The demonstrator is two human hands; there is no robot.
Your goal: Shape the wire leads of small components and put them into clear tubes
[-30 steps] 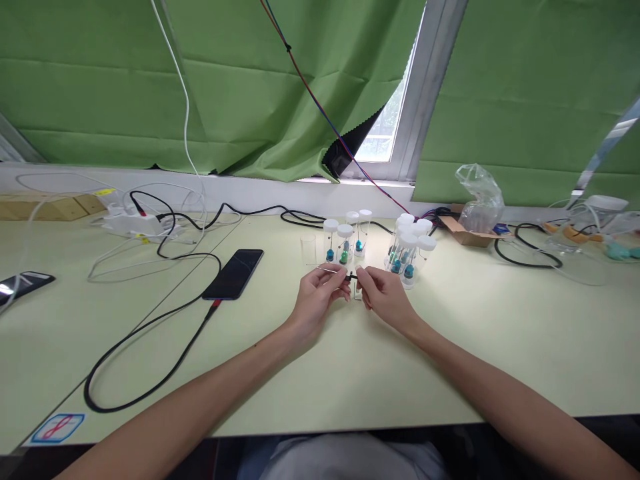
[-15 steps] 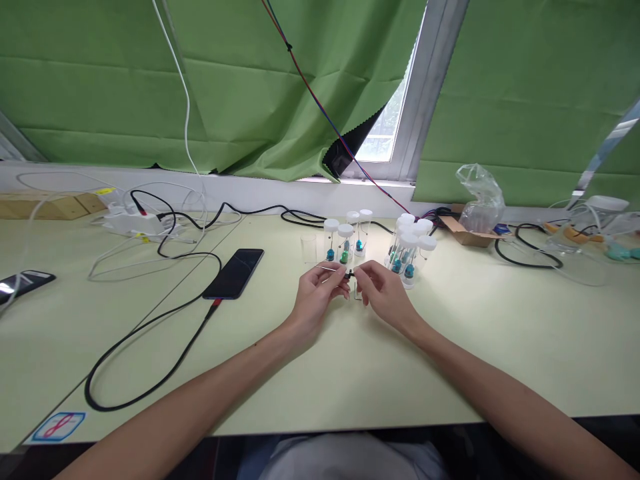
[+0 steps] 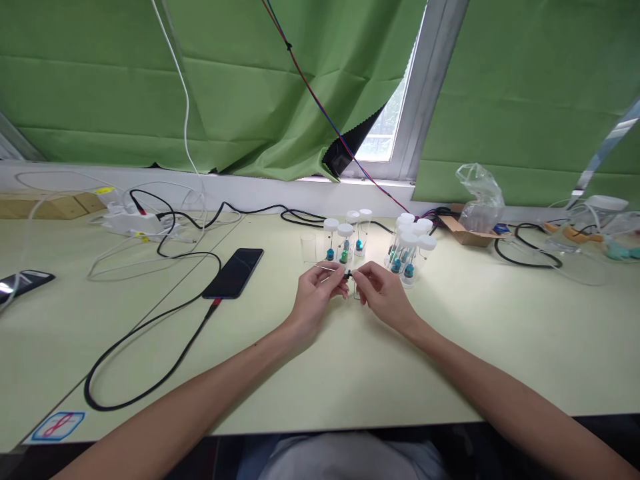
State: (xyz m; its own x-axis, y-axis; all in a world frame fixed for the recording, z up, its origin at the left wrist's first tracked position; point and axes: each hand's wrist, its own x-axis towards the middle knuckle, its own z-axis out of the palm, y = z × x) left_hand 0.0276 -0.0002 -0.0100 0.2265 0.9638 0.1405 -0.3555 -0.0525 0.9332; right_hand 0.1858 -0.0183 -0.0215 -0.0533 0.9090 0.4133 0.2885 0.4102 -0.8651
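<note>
My left hand (image 3: 316, 297) is closed in a pinch on a small black part (image 3: 348, 274), and a thin metal rod (image 3: 326, 268) lies across its fingers. From the other side, the thumb and fingertips of my right hand (image 3: 384, 295) pinch the same black part. Between the hands, on the table, a thin bent metal piece (image 3: 357, 293) partly shows. Just beyond them stand white-capped clear tubes (image 3: 345, 231) with blue or green pieces inside. Another cluster of capped tubes (image 3: 409, 240) is close behind my right hand. An uncapped clear tube (image 3: 308, 249) stands left of the first group.
A dark phone (image 3: 233, 273) lies to the left, with a black cable (image 3: 173, 368) looping toward the front edge. Farther left are a white power strip (image 3: 131, 222) and a second phone (image 3: 23, 285). A cardboard box (image 3: 467, 233) holding a plastic bag is at back right.
My right hand has shifted slightly left, closer to my left hand, and less of the black part shows between the fingertips. The tubes and phones have not moved.
</note>
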